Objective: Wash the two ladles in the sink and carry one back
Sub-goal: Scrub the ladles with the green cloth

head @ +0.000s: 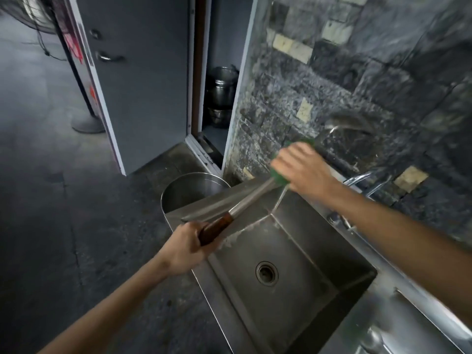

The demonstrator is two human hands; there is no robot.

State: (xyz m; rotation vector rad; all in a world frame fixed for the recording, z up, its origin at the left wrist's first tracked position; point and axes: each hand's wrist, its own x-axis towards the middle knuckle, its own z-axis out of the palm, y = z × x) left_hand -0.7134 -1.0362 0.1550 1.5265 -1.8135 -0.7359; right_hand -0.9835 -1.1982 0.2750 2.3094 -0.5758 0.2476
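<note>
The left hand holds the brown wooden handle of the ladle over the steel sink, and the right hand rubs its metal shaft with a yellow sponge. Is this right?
Not quite: the head view shows a green sponge, not yellow. The left hand does hold the ladle's brown wooden handle over the steel sink, and the right hand rubs the metal shaft.

Ladle bowl (348, 123) motion-blurred, green scrubber (279, 178) mostly hidden under right hand (304, 169).

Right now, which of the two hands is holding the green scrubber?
The right hand, up by the tiled wall, grips the green scrubber against the ladle's metal shaft. The left hand holds only the ladle's wooden handle, nearer the camera.
</note>
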